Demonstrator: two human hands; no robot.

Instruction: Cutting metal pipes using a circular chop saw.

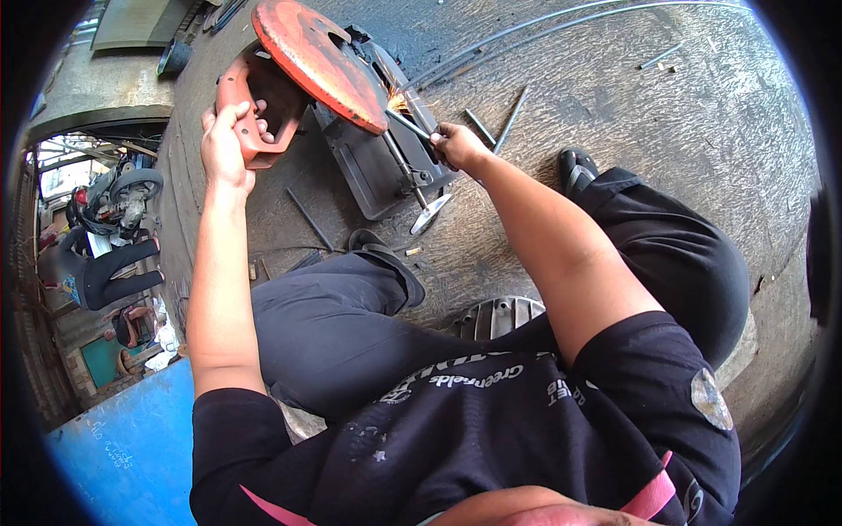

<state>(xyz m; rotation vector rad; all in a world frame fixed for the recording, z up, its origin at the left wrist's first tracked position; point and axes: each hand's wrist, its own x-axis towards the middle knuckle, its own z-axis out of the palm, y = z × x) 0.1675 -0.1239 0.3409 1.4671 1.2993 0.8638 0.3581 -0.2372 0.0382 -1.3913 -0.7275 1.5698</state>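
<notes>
The left hand (pixel 230 147) is clutching the handle (pixel 233 85) of a cut-off saw (pixel 361 171); right of its scuffed orange guard (pixel 317 61), the right hand (pixel 461 147) is pinching a grey rod (pixel 408 125).

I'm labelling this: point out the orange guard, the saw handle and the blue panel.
Orange guard (pixel 317 63): head view, its broad face.
Saw handle (pixel 233 85): head view, upper part.
Blue panel (pixel 151 438): head view, flat surface.
</notes>
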